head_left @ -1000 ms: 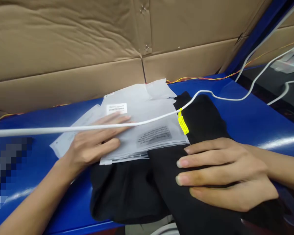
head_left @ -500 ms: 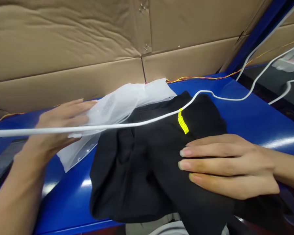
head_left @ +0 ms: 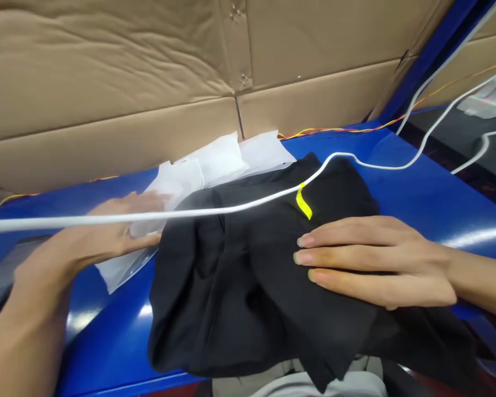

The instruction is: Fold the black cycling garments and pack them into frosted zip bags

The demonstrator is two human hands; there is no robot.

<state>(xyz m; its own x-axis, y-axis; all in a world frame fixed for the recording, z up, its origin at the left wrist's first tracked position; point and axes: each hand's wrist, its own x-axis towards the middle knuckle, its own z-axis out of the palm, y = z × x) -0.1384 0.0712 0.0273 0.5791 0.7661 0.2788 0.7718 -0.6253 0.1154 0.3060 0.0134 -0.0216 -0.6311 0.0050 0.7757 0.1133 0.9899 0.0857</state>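
Black garment (head_left: 240, 286) ×1 | right grip (head_left: 376, 262) flat, apart | plastic bags (head_left: 206, 165) | left grip (head_left: 119, 220) unclear

Left hand (head_left: 119, 223) half-curled; right hand (head_left: 376, 262) lying flat, palm down.

And here we're looking at a garment packing spot, workshop-style, no home this! Flattened cardboard sheets (head_left: 107, 71) line the wall, pinned up right behind a glossy blue surface (head_left: 417, 215). On it, frosted plastic bags (head_left: 219, 162) and a black garment (head_left: 231, 292) with a yellow tag (head_left: 303, 202), while a white cable (head_left: 248, 208) and thin red-and-yellow wires (head_left: 334, 131) run across the bench.
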